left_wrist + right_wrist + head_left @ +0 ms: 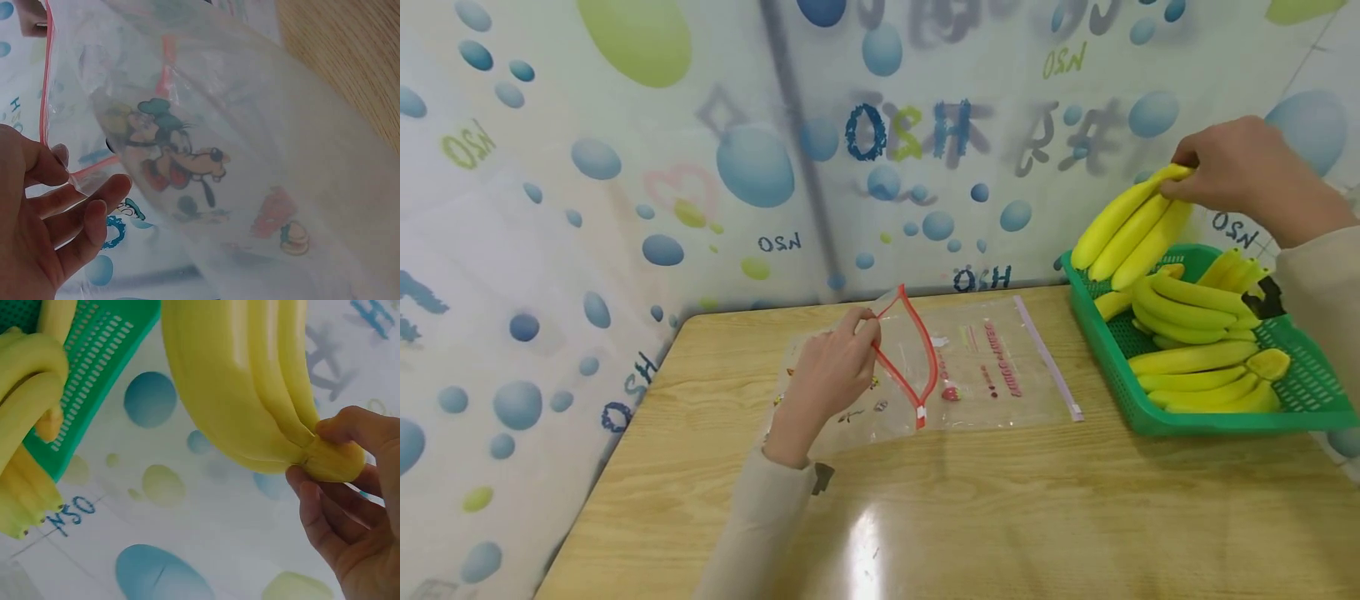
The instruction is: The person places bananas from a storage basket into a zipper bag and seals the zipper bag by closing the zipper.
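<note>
Upper right, the right hand [1240,171] grips a banana bunch [1131,232] by its stem [335,464], likely the firmest hold; at centre, the left hand [831,371] pinches a red-zip bag [867,422], probably limp and slippery.

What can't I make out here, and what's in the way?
Head: whatever lies beneath the banana bunches in the basket; they cover it.
Head: part of the red-edged bag, covered by the left hand.
Left wrist: that bag's red print, too blurred to read.
Head: smallest lettering on the purple-edged bag, too small.
</note>
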A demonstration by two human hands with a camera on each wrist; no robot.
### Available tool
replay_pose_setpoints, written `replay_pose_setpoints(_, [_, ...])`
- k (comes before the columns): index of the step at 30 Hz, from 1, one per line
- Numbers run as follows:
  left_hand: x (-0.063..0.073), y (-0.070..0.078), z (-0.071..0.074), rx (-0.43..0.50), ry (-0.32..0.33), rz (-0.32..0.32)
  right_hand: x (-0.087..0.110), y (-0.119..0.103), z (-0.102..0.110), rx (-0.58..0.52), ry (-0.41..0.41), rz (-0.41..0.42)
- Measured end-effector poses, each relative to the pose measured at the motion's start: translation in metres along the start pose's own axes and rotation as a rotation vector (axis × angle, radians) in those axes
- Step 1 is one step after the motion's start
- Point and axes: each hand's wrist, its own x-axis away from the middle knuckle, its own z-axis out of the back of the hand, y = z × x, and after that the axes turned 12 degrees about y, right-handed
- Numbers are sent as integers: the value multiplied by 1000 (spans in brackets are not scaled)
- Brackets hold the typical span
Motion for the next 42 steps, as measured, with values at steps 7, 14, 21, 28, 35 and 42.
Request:
replay_pose_setpoints(7, [0,-1,0,-3,-11,8,4,-38,13,-83,144,75])
replay_pose_setpoints(14, [-1,0,1,-5,-24,9,9,-75,15,-163,201,136])
replay_pose_setpoints(21, [-3,0,-1,-5,-44,18,14,-112,6,-242,321,215])
replay_pose_setpoints(28, [-3,0,0,-9,-41,16,23,-149,-8,-325,350,236])
replay_pose_setpoints(35, [-3,1,2,-23,-50,31,34,-183,-23,-377,368,223])
replay_pose_setpoints(42, [-2,1,3,-41,-43,25,40,-211,-36,-414,366,246])
